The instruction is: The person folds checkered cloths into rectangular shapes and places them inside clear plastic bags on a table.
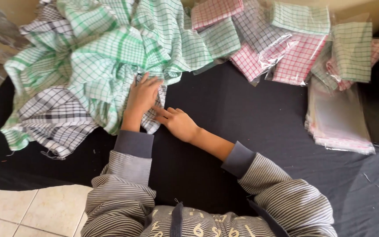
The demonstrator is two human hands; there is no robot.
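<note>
Checked cloths [97, 70] are lying heaped at the black surface's [251, 118] far left corner; we are pressing our left hand [142, 97] flat on one, right hand [178, 123] open, pinching its edge; next, pulling it free.

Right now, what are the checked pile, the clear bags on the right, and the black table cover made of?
Checked cloths: thin woven fabric, likely cotton, matte; it crumples in soft folds, with loose threads at the edges. Clear bags: thin glossy plastic film; see-through with glare. Black table cover: matte cloth, with soft wrinkles and lint. Both the left hand and right hand rest on the cloths.
</note>
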